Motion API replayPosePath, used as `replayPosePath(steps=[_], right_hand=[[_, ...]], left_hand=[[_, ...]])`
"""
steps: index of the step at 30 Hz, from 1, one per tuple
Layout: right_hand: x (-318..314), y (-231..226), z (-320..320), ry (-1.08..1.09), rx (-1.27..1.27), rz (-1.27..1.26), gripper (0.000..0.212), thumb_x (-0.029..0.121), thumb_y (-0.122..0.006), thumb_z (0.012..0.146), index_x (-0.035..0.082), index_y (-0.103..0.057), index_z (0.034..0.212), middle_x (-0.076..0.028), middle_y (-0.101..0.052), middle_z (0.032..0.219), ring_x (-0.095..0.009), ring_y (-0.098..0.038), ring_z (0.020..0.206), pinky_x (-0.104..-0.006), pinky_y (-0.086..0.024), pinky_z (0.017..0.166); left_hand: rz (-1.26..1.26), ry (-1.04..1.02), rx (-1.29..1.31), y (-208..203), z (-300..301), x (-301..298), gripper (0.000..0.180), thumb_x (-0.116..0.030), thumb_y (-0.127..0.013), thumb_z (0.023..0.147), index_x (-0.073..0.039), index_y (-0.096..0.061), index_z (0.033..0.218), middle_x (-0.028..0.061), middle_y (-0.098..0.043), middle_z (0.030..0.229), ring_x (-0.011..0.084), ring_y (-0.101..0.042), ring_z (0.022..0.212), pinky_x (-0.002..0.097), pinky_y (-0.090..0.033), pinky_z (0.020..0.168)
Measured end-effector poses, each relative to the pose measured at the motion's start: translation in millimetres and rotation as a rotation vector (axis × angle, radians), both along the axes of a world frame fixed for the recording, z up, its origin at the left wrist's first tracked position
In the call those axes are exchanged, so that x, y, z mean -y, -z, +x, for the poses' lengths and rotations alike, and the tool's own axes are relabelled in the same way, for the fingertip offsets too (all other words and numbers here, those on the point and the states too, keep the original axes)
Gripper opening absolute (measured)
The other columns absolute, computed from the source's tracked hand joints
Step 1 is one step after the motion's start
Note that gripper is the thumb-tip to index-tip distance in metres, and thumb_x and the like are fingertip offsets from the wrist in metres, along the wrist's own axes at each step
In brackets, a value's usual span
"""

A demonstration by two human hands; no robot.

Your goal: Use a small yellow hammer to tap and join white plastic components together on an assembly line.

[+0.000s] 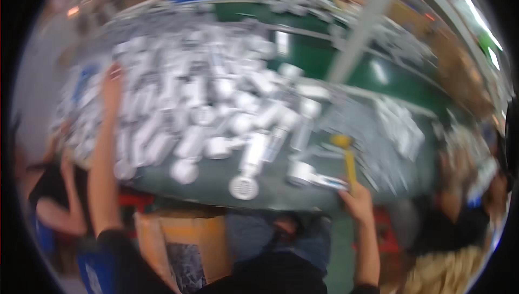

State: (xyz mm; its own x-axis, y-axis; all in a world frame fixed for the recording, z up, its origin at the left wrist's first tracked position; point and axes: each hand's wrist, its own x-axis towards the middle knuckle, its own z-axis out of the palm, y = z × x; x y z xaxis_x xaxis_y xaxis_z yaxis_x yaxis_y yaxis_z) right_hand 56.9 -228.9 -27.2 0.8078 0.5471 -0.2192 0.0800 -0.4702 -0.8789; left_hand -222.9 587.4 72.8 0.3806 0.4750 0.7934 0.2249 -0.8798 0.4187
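Observation:
My left arm stretches far over a heap of white handheld shower heads [189, 142], and my left hand [113, 73] is among them at the far left. Motion smears its fingers, so what they grip, if anything, is not clear. At the table's right front, my right hand [359, 201] is closed around the yellow handle of a small mallet [351, 164] with a rounded yellow head. Beside that hand lies a white shower head [300, 174], its handle end close to my fingers; I cannot tell whether they touch it. Another shower head [244, 187] lies face up near the front edge.
Grey and clear plastic bags [400, 126] lie on the right of the green table [281, 199]. A slanted metal post [362, 34] rises behind. An open cardboard box [208, 234] stands below the front edge. People work close by on both sides.

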Motion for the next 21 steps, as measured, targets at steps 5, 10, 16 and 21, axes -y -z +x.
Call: replayPosePath(steps=[5, 10, 16, 21], right_hand=[[14, 0, 5, -0.03, 0.054, -0.022, 0.041, 0.025, -0.074, 0.099, 0.014, -0.071, 0.138, 0.001, -0.061, 0.072, -0.008, -0.057, 0.062, -0.0284, -0.048, 0.059], [26, -14, 2, -0.024, 0.091, 0.011, 0.042, 0.029, -0.075, 0.098, 0.015, -0.07, 0.138, -0.003, -0.064, 0.07, -0.013, -0.062, 0.056, -0.0325, -0.05, 0.058], [28, -25, 0, -0.077, 0.181, 0.046, 0.038, 0.033, -0.073, 0.093, 0.01, -0.071, 0.123, -0.019, -0.074, 0.096, -0.039, -0.072, 0.09, -0.0472, -0.056, 0.082], [8, -22, -5, -0.145, 0.134, 0.204, 0.036, 0.032, -0.073, 0.09, 0.01, -0.074, 0.119, -0.022, -0.075, 0.101, -0.041, -0.072, 0.096, -0.049, -0.056, 0.086]], left_hand=[[-0.212, -0.092, -0.176, -15, 58, 165, 0.043, -0.032, -0.065, 0.109, 0.002, -0.057, 0.083, 0.0047, -0.046, 0.073, 0.012, -0.042, 0.072, 0.0317, -0.041, 0.068], [-0.177, 0.214, -0.231, -26, 74, 316, 0.038, -0.022, -0.056, 0.112, -0.001, -0.045, 0.083, 0.0018, -0.035, 0.075, 0.0121, -0.036, 0.074, 0.0348, -0.034, 0.064], [0.284, 0.657, -0.426, -5, 92, 447, 0.023, -0.003, -0.063, 0.099, -0.002, -0.052, 0.08, 0.015, -0.049, 0.074, 0.0359, -0.051, 0.069, 0.0461, -0.038, 0.064], [0.36, 0.889, -0.505, -26, 115, 531, 0.013, -0.006, -0.065, 0.1, -0.002, -0.059, 0.089, 0.0168, -0.058, 0.08, 0.0392, -0.057, 0.074, 0.0493, -0.042, 0.067]])
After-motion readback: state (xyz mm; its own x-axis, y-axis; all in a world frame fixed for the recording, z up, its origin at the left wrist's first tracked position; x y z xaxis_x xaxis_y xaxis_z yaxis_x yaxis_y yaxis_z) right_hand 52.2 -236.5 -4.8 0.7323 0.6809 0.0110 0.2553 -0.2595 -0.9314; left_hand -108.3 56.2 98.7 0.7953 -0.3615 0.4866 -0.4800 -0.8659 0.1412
